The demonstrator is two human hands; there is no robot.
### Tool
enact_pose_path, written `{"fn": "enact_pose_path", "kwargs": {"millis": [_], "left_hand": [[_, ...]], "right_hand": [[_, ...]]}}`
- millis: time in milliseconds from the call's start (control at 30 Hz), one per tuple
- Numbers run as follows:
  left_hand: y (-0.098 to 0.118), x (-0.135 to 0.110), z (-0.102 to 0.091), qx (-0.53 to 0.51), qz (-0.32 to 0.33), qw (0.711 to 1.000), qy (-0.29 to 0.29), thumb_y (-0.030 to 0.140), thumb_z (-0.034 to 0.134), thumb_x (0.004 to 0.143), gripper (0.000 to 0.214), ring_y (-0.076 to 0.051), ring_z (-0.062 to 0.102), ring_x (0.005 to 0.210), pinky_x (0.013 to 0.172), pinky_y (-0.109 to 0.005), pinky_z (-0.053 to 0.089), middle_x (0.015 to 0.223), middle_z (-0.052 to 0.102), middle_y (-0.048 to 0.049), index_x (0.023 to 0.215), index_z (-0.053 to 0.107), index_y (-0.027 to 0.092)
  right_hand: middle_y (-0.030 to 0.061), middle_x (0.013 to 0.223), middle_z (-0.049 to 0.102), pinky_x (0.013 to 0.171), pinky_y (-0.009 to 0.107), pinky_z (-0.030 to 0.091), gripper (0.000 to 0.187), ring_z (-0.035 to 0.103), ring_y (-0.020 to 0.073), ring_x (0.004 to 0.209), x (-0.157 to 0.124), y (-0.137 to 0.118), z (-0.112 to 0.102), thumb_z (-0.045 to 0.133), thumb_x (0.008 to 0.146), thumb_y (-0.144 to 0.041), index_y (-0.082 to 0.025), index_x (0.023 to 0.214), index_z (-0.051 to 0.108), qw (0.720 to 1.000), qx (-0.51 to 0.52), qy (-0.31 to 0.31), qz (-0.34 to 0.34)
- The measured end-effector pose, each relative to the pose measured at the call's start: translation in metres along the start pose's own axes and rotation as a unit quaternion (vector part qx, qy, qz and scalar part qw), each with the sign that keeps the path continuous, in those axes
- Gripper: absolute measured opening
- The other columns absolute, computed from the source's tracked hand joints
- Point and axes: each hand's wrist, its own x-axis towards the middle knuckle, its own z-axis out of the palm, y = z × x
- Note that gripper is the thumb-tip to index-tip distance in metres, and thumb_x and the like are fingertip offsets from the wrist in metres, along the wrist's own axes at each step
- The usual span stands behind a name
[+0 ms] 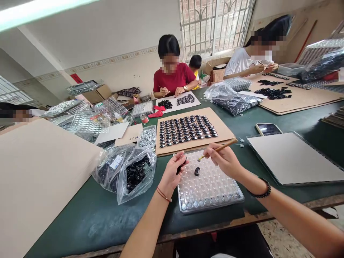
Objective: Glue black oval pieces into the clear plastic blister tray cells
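My left hand [174, 168] is closed around small glossy black pieces, mostly hidden by the fingers, at the left edge of a clear plastic tray [211, 204] with round pockets. In my right hand [224, 159] is a thin wooden stick [221, 146], gripped like a pen. Its yellowish tip points down-left over the tray, with a small shiny disc [199, 159] at it. One curved black piece [197, 171] lies on the tray below that tip. Along the tray's near edge, several pockets show silvery discs.
Behind the tray, a cardboard sheet [193, 144] bears rows of black pieces. An open plastic bag [150, 179] of black pieces and a tub of silvery discs [147, 136] stand left. A phone [268, 129] and a board-covered tray [295, 157] lie right. Two co-workers [174, 77] [242, 62] sit opposite.
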Motion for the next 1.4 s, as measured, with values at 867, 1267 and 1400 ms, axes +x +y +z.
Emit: {"fn": "enact_pose_path", "kwargs": {"millis": [867,1267,1400], "left_hand": [[-0.001,-0.010,0.012,0.173,-0.006,0.985,0.006,0.037,0.064,0.069,0.026,-0.002,0.033,0.041,0.038,-0.014,0.022,0.053,0.048,0.0042,0.084,0.064,0.016],[-0.009,-0.016,0.020,0.372,0.137,0.918,0.017,0.032,0.063,0.068,0.024,-0.008,0.042,0.043,0.045,-0.021,0.033,0.052,0.050,0.0026,0.084,0.066,0.014],[-0.009,-0.017,0.018,0.367,0.151,0.918,0.028,0.033,0.062,0.070,0.026,-0.009,0.043,0.044,0.047,-0.021,0.035,0.051,0.049,0.0029,0.089,0.065,0.015]], "right_hand": [[0.0044,0.072,0.056,0.058,0.025,0.042,0.017,0.051,0.0130,0.064,-0.008,0.021,0.012,0.042,0.087,-0.029,-0.017,0.083,0.054,0.998,-0.001,0.068,-0.011],[0.0026,0.071,0.056,0.044,0.020,0.038,0.019,0.047,0.0083,0.049,-0.018,0.026,0.019,0.043,0.087,-0.032,-0.018,0.084,0.055,0.998,0.058,0.004,0.022],[0.0036,0.072,0.058,0.042,0.021,0.038,0.021,0.045,0.0077,0.045,-0.016,0.027,0.021,0.044,0.086,-0.035,-0.017,0.086,0.054,0.991,0.118,-0.020,0.060]]}}
